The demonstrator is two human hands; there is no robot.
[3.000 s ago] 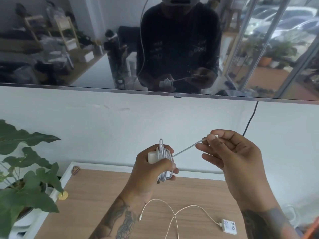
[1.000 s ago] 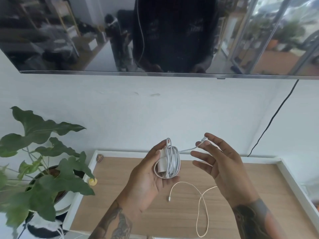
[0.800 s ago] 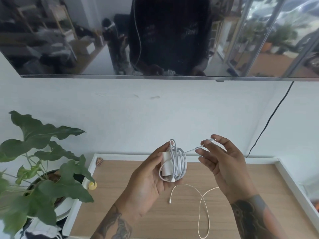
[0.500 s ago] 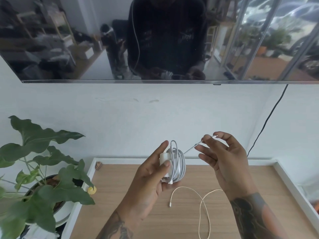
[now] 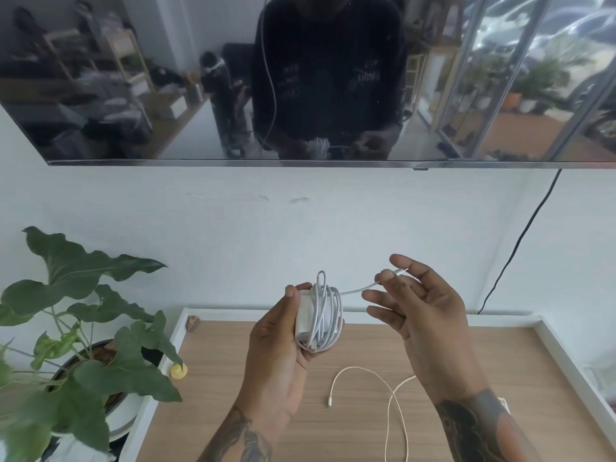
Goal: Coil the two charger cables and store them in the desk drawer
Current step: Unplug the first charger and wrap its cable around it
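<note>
My left hand (image 5: 276, 348) holds a white charger brick with its cable wound around it (image 5: 318, 316), raised above the desk. A short free tail of that cable runs right to its plug tip (image 5: 398, 271), pinched between the thumb and a finger of my right hand (image 5: 421, 320), whose other fingers are spread. The second white cable (image 5: 383, 391) lies loose and uncoiled on the wooden desk top (image 5: 233, 395) below my hands; a corner of its white adapter (image 5: 504, 402) shows behind my right forearm. No drawer is in view.
A leafy potted plant (image 5: 86, 345) stands off the desk's left edge. A small yellow object (image 5: 179, 370) and a brown shell-like piece (image 5: 192, 323) sit on the white desk rim. A wall-mounted dark screen (image 5: 300, 78) hangs above; a black cord (image 5: 520, 238) runs down the wall.
The last length of cable has been wound onto the brick, leaving a shorter tail. My right hand's fingers have spread and the view has tilted down toward the desk.
</note>
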